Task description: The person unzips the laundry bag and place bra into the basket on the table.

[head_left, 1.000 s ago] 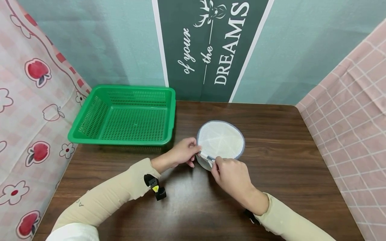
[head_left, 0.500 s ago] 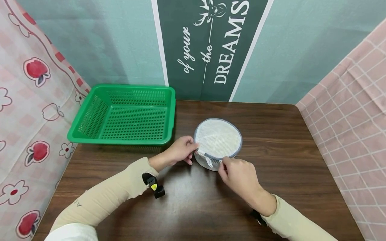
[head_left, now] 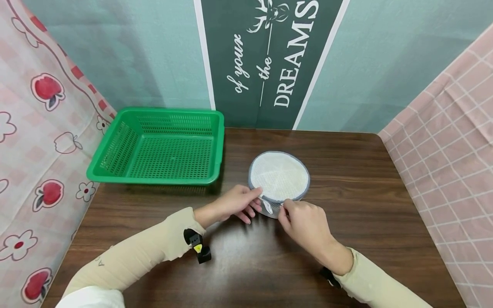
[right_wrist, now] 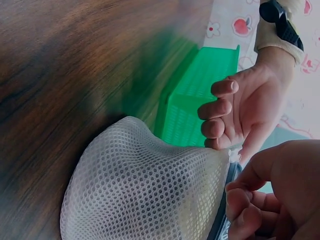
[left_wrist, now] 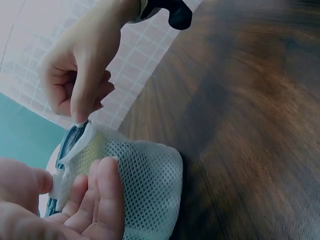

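A round white mesh laundry bag (head_left: 279,175) with a grey-blue trimmed rim stands on the table in the head view. A pale yellowish thing shows faintly through its mesh (left_wrist: 150,185) in the left wrist view. My left hand (head_left: 240,201) pinches the front left of the rim between thumb and fingers, near a small white tag (head_left: 267,207). Just right of the tag, my right hand (head_left: 306,220) pinches the zipper at the rim with thumb and curled index finger; the zipper pull is hidden by the fingertips. Dark zipper tape (right_wrist: 225,202) runs along the rim in the right wrist view.
A green plastic basket (head_left: 221,145) with slotted walls stands at the back left, holding nothing visible. The dark wooden table (head_left: 346,179) meets a teal cloth at the back, with patterned cloths along both sides.
My right hand has moved right along the rim from beside the tag. My left hand has shifted right to the tag, and the bag's top has moved slightly left and back.
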`<action>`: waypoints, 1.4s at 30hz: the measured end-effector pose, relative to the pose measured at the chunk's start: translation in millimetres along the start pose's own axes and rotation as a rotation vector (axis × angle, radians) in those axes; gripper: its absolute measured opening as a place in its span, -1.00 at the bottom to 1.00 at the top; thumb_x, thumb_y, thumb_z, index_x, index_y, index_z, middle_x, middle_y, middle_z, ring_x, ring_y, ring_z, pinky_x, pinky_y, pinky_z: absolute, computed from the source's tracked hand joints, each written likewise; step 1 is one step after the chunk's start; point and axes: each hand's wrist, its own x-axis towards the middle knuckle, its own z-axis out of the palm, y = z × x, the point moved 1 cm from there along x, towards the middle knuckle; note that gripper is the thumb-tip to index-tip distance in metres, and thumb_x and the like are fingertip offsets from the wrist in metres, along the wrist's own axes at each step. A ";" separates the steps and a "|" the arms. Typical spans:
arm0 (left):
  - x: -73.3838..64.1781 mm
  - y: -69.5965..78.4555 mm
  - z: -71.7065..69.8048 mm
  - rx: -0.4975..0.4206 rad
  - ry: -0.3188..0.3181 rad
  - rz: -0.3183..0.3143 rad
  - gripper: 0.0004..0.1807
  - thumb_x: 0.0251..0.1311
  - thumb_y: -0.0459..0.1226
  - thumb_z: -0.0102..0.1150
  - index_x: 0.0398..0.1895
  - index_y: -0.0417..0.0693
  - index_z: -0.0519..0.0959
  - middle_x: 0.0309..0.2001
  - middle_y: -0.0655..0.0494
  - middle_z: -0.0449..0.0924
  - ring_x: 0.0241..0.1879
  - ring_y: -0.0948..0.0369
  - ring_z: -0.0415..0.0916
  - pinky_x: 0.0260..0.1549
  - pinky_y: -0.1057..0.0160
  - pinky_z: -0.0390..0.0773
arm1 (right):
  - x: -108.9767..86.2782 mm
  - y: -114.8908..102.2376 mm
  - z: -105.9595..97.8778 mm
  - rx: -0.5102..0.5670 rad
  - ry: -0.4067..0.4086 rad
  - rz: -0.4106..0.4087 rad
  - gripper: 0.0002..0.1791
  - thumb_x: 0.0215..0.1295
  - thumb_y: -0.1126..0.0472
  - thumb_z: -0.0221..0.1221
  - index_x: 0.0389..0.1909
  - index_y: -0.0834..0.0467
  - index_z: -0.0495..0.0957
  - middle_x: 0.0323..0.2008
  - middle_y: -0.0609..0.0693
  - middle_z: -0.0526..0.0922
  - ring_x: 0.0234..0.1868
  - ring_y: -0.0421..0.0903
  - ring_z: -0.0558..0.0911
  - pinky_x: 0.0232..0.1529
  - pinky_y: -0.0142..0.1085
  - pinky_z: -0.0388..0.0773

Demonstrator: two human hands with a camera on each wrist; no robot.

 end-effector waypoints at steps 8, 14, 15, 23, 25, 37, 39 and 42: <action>0.8 6.3 1.5 -0.021 0.053 -0.009 -0.63 0.56 -0.18 -0.02 -0.28 -0.35 0.55 -0.44 0.05 0.62 -0.58 0.28 0.48 -0.68 0.35 0.64 | 1.2 3.9 1.5 0.014 0.026 -0.037 -0.62 0.15 0.27 0.17 -0.72 0.00 0.22 -0.75 -0.24 0.10 -0.72 -0.30 0.10 -0.79 -0.42 0.04; 1.7 8.9 1.3 0.007 0.038 -0.025 -0.64 0.57 -0.22 -0.07 -0.31 -0.34 0.53 -0.42 -0.01 0.58 -0.57 0.27 0.48 -0.69 0.36 0.63 | 1.8 10.0 1.2 0.025 0.019 -0.063 -0.68 0.16 0.25 0.18 -0.70 0.01 0.32 -0.75 -0.24 0.14 -0.72 -0.30 0.15 -0.79 -0.41 0.10; 1.7 9.5 1.2 0.010 0.037 -0.028 -0.64 0.57 -0.23 -0.07 -0.32 -0.33 0.52 -0.42 -0.01 0.57 -0.58 0.27 0.48 -0.69 0.36 0.63 | 1.9 10.5 0.8 0.025 0.019 -0.066 -0.69 0.17 0.25 0.18 -0.69 0.01 0.33 -0.75 -0.24 0.14 -0.72 -0.29 0.15 -0.78 -0.41 0.11; 1.4 11.6 -2.7 0.023 0.043 -0.040 -0.69 0.56 -0.26 -0.10 -0.33 -0.31 0.45 -0.44 0.01 0.49 -0.59 0.26 0.47 -0.69 0.35 0.63 | 0.7 16.7 -1.4 0.029 0.023 -0.071 -0.65 0.19 0.24 0.17 -0.70 0.00 0.27 -0.74 -0.24 0.12 -0.72 -0.28 0.15 -0.77 -0.40 0.09; 1.6 11.6 -4.3 0.028 0.039 -0.044 -0.70 0.56 -0.26 -0.11 -0.33 -0.30 0.44 -0.45 0.02 0.48 -0.59 0.26 0.48 -0.68 0.35 0.64 | 0.3 19.4 -1.7 0.030 0.018 -0.074 -0.65 0.19 0.24 0.17 -0.70 0.00 0.27 -0.73 -0.24 0.11 -0.72 -0.28 0.14 -0.77 -0.40 0.07; 4.1 9.7 -13.5 0.067 0.033 -0.091 -0.75 0.51 -0.32 -0.15 -0.37 -0.25 0.38 -0.45 -0.01 0.43 -0.64 0.23 0.49 -0.67 0.32 0.67 | 0.4 43.0 -5.0 0.053 -0.025 -0.178 -0.66 0.17 0.25 0.16 -0.69 -0.05 0.27 -0.70 -0.29 0.12 -0.67 -0.33 0.14 -0.73 -0.43 0.08; 3.6 10.2 -14.4 0.074 0.036 -0.092 -0.75 0.51 -0.32 -0.15 -0.37 -0.24 0.37 -0.45 -0.01 0.42 -0.64 0.24 0.49 -0.67 0.31 0.67 | 0.8 47.7 -5.8 0.059 -0.030 -0.189 -0.67 0.17 0.25 0.16 -0.69 -0.04 0.27 -0.69 -0.30 0.11 -0.66 -0.33 0.13 -0.72 -0.45 0.06; 3.0 10.7 -15.2 0.077 0.039 -0.092 -0.75 0.51 -0.32 -0.14 -0.37 -0.25 0.37 -0.46 -0.02 0.42 -0.64 0.23 0.50 -0.67 0.31 0.67 | 1.5 55.2 -7.1 0.061 -0.039 -0.185 -0.67 0.17 0.25 0.18 -0.67 -0.04 0.29 -0.69 -0.30 0.13 -0.65 -0.34 0.13 -0.71 -0.46 0.05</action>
